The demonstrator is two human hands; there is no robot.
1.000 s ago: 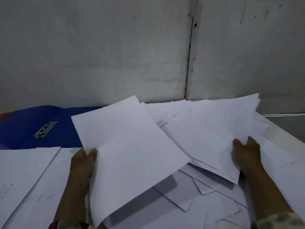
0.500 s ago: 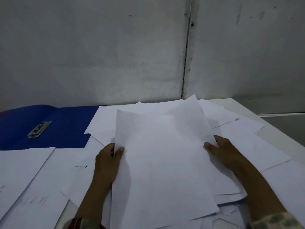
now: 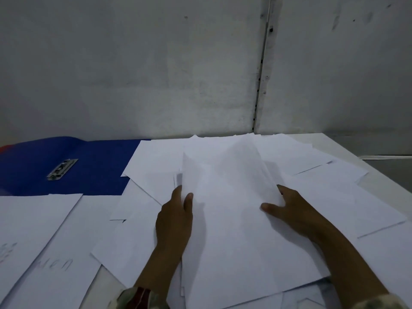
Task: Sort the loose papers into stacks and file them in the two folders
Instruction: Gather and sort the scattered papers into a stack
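A stack of white sheets sits in the middle of the table, its far end lifted and curled. My left hand grips its left edge, thumb on top. My right hand holds its right edge, thumb pressed on the top sheet. More loose papers lie spread beneath and to the right. An open blue folder with a metal clip lies flat at the back left, partly covered by paper. A red corner shows at the far left edge.
Two sheets with faint handwriting lie at the front left. The grey wall stands right behind the table. The white table's right edge runs diagonally, with a drop beyond it.
My hands have brought two separate bunches of sheets together into one stack at the centre. The left hand moved right, the right hand moved left, and the stack now stands squarer.
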